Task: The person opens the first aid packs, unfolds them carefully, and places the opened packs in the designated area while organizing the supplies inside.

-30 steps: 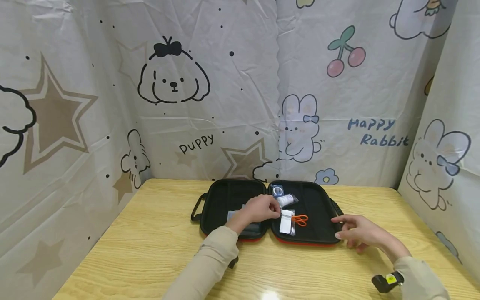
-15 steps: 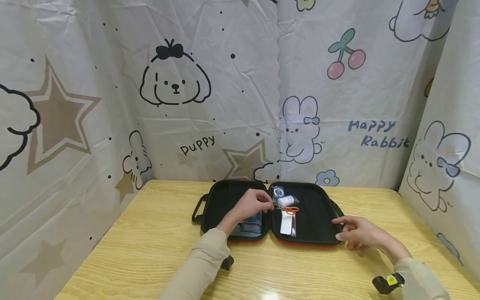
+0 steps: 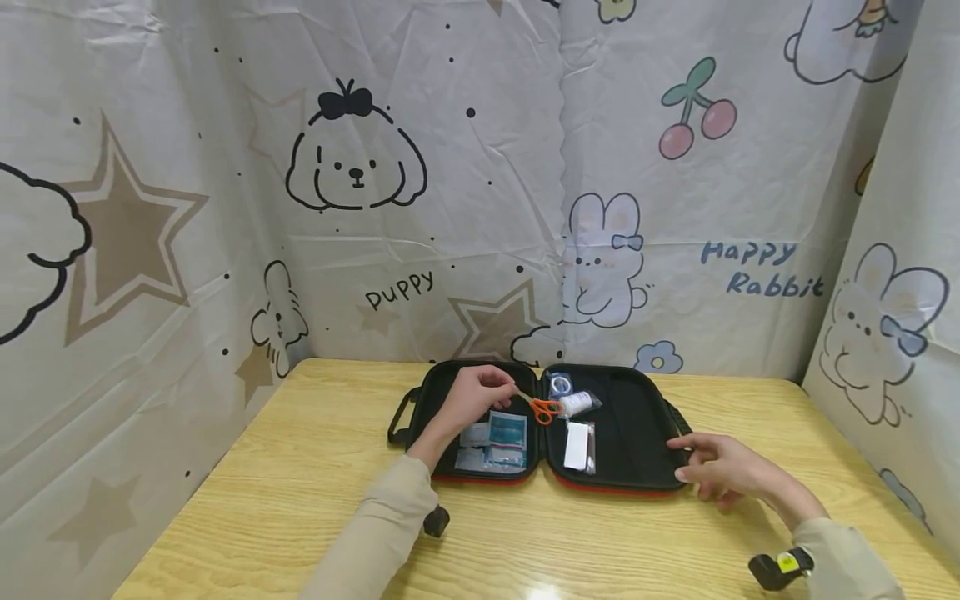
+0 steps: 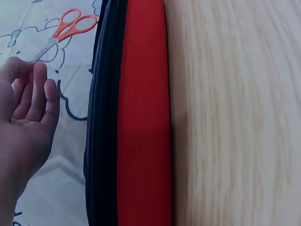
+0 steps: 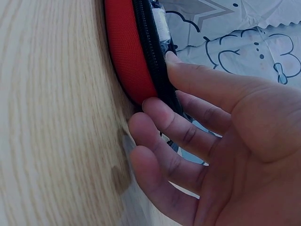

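Between its thumb and fingertips my left hand (image 3: 474, 393) pinches the scissors (image 3: 545, 409) by the blade tip, orange handles pointing away. The left wrist view shows those scissors (image 4: 66, 33) raised beside the case's red side (image 4: 143, 117). A black case with red sides (image 3: 630, 433) lies unfolded on the table, and the scissors hang above its hinge and left half. My right hand (image 3: 723, 467) is at the case's right edge with loosely bent fingers; in the right wrist view the thumb and fingertips (image 5: 157, 110) rest lightly against the rim and side.
Teal and pale packets (image 3: 507, 433) lie in the left half. The right half bears a tape roll (image 3: 559, 384), a bagged white roll (image 3: 577, 404) and a white packet (image 3: 577, 446). A handle (image 3: 401, 415) sticks out left. A printed curtain (image 3: 450, 208) hangs behind the wooden table (image 3: 300, 500).
My left hand has moved left and up from the right half, drawing the scissors off the white packet toward the left half. My right hand has stayed at the case edge.
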{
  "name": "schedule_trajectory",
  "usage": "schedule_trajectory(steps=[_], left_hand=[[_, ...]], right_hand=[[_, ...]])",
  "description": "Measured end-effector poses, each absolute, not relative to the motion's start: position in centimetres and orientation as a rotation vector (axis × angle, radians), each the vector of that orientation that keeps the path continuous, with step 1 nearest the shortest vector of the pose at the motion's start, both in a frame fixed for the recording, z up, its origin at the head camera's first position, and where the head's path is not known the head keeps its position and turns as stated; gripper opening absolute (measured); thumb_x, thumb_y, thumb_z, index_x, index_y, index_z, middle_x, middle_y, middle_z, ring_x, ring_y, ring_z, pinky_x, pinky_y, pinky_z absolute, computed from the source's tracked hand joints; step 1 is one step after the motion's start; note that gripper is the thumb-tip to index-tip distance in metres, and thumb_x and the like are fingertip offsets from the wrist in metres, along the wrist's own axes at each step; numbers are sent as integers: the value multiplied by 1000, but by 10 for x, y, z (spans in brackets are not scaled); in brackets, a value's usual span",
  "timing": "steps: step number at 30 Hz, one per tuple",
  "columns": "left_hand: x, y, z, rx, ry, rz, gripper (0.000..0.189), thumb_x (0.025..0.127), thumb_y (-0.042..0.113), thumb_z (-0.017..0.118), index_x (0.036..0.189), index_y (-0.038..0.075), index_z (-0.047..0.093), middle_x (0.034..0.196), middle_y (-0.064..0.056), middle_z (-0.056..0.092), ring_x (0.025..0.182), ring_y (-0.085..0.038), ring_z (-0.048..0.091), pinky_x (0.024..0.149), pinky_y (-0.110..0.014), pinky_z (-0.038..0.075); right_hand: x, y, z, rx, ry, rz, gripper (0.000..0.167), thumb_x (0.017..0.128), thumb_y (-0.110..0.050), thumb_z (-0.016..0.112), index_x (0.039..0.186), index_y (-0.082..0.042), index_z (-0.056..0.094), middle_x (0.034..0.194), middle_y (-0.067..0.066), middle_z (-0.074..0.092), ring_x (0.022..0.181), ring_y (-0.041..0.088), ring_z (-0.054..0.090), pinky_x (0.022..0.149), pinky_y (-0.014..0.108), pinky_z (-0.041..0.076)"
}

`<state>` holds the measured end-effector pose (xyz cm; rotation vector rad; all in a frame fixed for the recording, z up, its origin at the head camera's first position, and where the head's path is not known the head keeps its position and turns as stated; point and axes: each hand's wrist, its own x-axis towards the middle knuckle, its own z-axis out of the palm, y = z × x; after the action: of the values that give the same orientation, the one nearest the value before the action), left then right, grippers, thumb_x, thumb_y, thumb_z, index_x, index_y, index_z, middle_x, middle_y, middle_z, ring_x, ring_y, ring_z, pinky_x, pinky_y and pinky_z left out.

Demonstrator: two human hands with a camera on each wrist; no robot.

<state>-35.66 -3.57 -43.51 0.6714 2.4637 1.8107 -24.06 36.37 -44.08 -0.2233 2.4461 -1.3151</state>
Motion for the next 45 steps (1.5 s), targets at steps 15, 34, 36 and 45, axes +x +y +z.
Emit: schedule_trajectory(steps=[15,34,36,45], left_hand=[[-351,-62,-437,832,2744,1401,15,89,15,74,101,7,78,99,-3,74,85,-10,68,75,-25,55],[-356,-131,-434,471,2776,1698,22,87,12,76,105,0,75,106,-10,74,92,-14,68,83,-28,54],[-355,-138,-434,423,2778,1711,21,88,12,75,105,0,75,105,-11,74,90,-13,68,81,-25,54],[-361,-161,-439,352,2899,1648,22,89,12,74,106,-2,75,99,-14,75,79,-14,67,69,-24,51]], right_hand=[[-241,364,-440,-215,2438,-1321,65,92,-21,70,145,5,40,84,5,57,62,16,58,47,29,48],[-242,365,-441,-212,2433,-1303,65,93,-21,69,145,5,39,84,5,57,63,16,59,48,29,48],[-242,365,-441,-213,2437,-1298,65,94,-21,69,145,5,39,84,5,57,63,17,59,48,29,49],[-241,363,-440,-221,2430,-1313,65,93,-21,69,145,6,39,84,5,57,63,16,59,48,29,49]])
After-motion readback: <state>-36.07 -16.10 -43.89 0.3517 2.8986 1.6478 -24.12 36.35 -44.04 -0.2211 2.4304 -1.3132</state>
